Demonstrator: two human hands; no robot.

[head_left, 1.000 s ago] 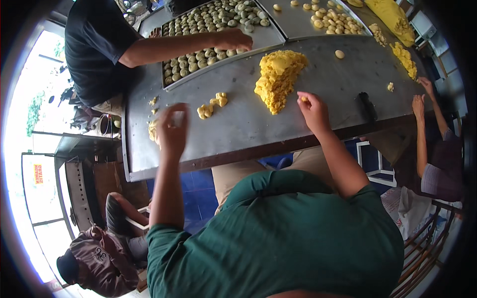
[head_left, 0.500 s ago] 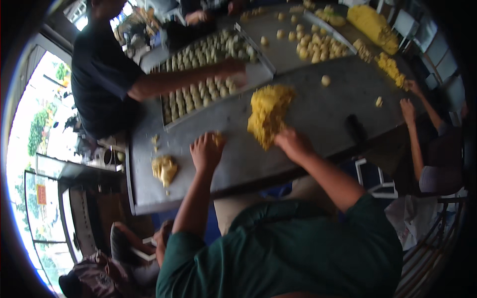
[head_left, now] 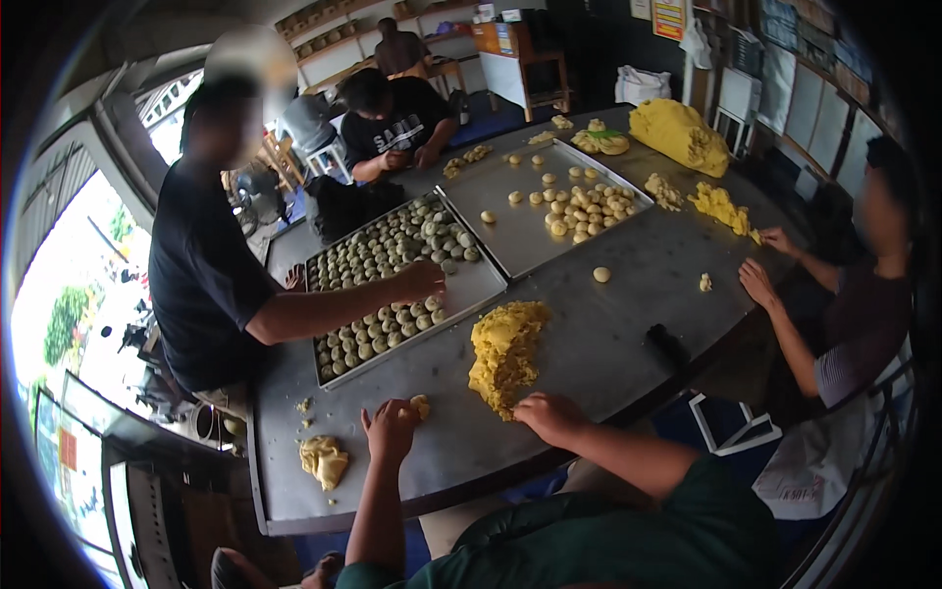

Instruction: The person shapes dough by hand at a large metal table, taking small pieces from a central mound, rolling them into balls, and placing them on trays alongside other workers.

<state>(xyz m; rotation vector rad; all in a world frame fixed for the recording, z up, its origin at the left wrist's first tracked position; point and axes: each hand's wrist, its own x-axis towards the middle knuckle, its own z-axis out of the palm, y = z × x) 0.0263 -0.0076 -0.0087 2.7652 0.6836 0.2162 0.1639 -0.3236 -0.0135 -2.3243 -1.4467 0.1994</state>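
My left hand (head_left: pixel 391 430) is bent above the metal table, with a small flat piece of pale dough (head_left: pixel 420 406) at its thumb and fingers. To its left lies a smooth, pale yellow dough lump (head_left: pixel 323 461) with crumbs beside it. My right hand (head_left: pixel 549 417) has its fingers closed at the near end of a large crumbly yellow mass (head_left: pixel 505 353). Its fingertips press into the mass, partly hidden.
Beyond lie a tray of rows of greenish balls (head_left: pixel 383 339) and a tray of pale balls (head_left: pixel 589 208). A co-worker's hand (head_left: pixel 420 282) reaches over the first. Another person (head_left: pixel 873 304) works at right. A dark object (head_left: pixel 667 346) and a single ball (head_left: pixel 601 275) lie on the table.
The view has tilted up, so the table sits lower and more of the room shows. My right hand remains at the yellow mass, my left hand at the dough piece.
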